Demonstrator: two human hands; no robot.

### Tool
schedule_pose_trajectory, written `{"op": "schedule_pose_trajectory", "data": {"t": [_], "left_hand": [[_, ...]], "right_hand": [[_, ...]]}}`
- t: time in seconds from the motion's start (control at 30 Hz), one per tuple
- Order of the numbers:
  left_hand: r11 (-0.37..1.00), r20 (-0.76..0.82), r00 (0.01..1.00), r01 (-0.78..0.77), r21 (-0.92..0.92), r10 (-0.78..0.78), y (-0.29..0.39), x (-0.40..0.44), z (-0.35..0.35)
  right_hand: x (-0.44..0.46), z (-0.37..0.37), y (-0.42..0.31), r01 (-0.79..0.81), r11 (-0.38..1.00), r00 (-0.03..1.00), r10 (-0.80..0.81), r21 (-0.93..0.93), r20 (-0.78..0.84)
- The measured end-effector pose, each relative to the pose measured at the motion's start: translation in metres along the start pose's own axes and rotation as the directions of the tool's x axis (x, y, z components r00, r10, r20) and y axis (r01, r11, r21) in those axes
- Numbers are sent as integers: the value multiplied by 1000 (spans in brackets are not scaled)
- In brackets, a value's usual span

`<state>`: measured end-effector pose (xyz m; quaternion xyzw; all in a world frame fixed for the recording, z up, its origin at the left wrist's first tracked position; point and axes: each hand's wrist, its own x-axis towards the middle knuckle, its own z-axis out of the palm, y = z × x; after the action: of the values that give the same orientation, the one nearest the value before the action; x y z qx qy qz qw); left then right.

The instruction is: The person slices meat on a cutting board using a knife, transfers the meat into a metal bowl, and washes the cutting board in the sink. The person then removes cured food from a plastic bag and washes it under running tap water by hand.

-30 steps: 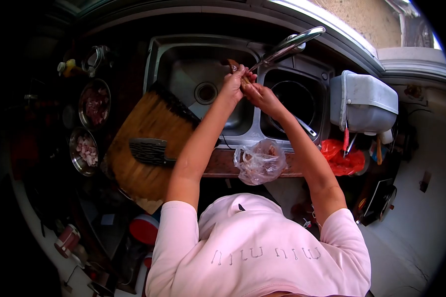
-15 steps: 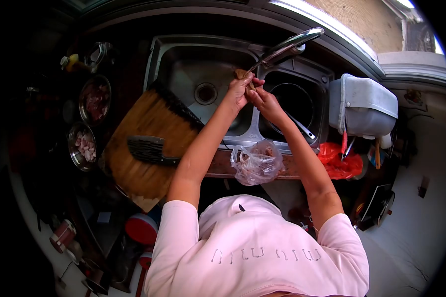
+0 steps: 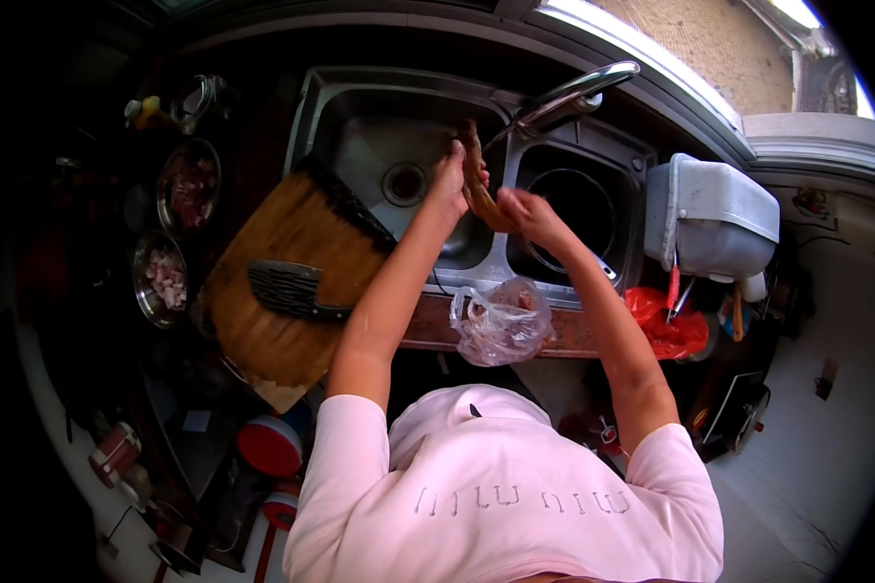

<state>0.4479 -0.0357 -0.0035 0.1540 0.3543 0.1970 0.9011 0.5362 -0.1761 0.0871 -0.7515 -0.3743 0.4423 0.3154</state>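
Observation:
My left hand (image 3: 448,182) is closed around a long brown strip of what looks like cured meat (image 3: 473,180), over the right side of the large sink basin (image 3: 360,126). The strip's upper end points toward the faucet (image 3: 578,92), whose spout tip is close by. Its lower end reaches my right hand (image 3: 533,216), where closed fingers pinch it near the divider between the basins. A thin stream of water under the spout cannot be made out clearly.
Left of the sink, a wooden cutting board (image 3: 292,223) bears a cleaver (image 3: 287,289). Beyond it stand bowls of dark meat (image 3: 191,189) and pale pieces (image 3: 165,280). A clear plastic bag (image 3: 501,323) lies at the front edge; a grey container (image 3: 715,214) and red bag (image 3: 666,325) are right.
My hands have moved apart, the right one down and to the right. The brown strip, mostly covered by my fingers before, now shows stretched out between them.

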Motion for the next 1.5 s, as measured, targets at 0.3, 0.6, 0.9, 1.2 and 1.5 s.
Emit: {"op": "schedule_pose_trajectory", "data": {"t": [0.3,0.6,0.9,1.2,1.5], "left_hand": [[878,-102,988,-52,476,114,11,-35,16],[851,-108,958,-180,494,266,6,-54,19],[692,-51,915,-265,672,400,-9,-43,-3],[365,137,890,-313,877,434,0,-25,-6],[72,349,822,-424,903,451,4,-11,14]], "right_hand": [[73,26,-15,-57,817,998,30,574,56],[133,43,25,-186,817,964,258,546,-58],[115,47,7,53,815,998,-21,577,-62],[117,15,-7,142,853,988,-152,503,-21],[123,16,5,238,971,930,-218,34,-295]]}}
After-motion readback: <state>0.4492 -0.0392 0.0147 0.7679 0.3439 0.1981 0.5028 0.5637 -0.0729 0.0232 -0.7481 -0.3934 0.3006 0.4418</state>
